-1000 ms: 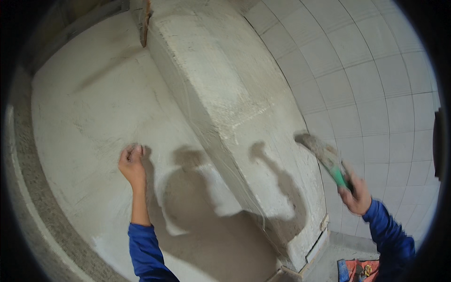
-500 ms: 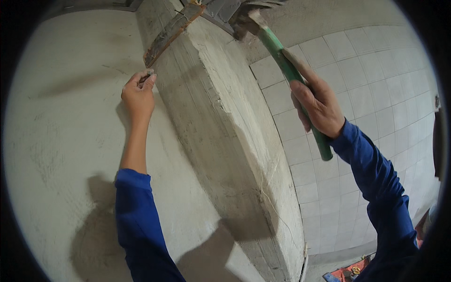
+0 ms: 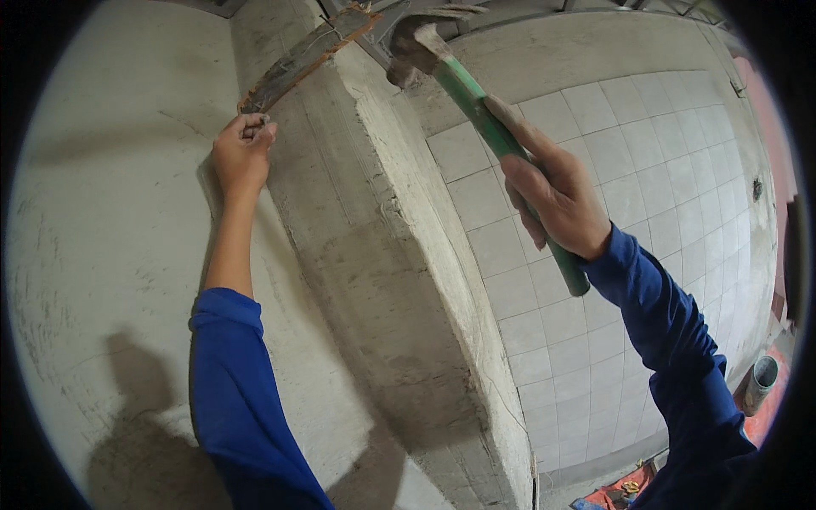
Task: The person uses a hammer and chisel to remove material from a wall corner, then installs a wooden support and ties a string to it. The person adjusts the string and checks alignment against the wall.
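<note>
My right hand (image 3: 557,191) is wrapped round the green handle of a claw hammer (image 3: 472,102), index finger stretched along it. The dusty metal head is raised near the top, right of the concrete pillar's corner. My left hand (image 3: 242,157) is closed in a pinch at the lower left end of a rough wooden strip (image 3: 293,72). Whatever is between those fingertips is too small to make out. The strip lies slanted across the upper part of the concrete pillar (image 3: 365,238), with a thin wire or nail sticking out near its upper end.
Plastered wall (image 3: 85,238) stands on the left, with shadows on it. Pale tiles (image 3: 561,340) cover the wall to the right. A grey cylindrical container (image 3: 761,382) and a red sheet with small items (image 3: 608,497) are low at the right. Metal framing runs along the top.
The view has shifted a little, bringing more of the right side into sight. The hammer head now appears farther left and less blurred. My left hand's pinch stays at the strip's lower end.
</note>
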The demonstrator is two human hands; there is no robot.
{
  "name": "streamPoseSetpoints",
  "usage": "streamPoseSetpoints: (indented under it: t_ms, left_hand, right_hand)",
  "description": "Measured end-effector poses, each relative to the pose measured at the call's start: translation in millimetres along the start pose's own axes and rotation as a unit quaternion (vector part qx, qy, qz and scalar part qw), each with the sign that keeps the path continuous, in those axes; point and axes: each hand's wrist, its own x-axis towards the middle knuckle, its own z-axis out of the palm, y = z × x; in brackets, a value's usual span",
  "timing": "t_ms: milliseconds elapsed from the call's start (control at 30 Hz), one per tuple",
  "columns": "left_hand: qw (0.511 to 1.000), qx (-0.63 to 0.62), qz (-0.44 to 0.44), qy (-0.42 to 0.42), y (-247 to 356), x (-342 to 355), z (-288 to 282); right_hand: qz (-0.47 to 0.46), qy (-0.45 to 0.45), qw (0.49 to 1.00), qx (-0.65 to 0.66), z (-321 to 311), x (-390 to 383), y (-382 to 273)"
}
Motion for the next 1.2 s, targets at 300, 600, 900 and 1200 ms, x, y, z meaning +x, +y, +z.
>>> streamPoseSetpoints:
  t_ms: [300,600,900,1200]
  left_hand:
    - [0.998,-0.017,-0.048,-0.022,4,-9,13]
    - [0.998,0.020,-0.054,-0.028,-2,-10,20]
    - [0.982,0.180,-0.039,-0.035,10,-14,-10]
    - [0.995,0.051,-0.061,-0.059,-3,-12,-12]
  right_hand:
    - [0.067,0.031,0.997,0.033,-30,-54,21]
    - [0.215,0.019,0.976,0.024,-66,-139,26]
    - [0.241,-0.028,0.961,0.134,-22,-108,54]
    - [0.266,-0.043,0.946,0.177,5,-115,61]
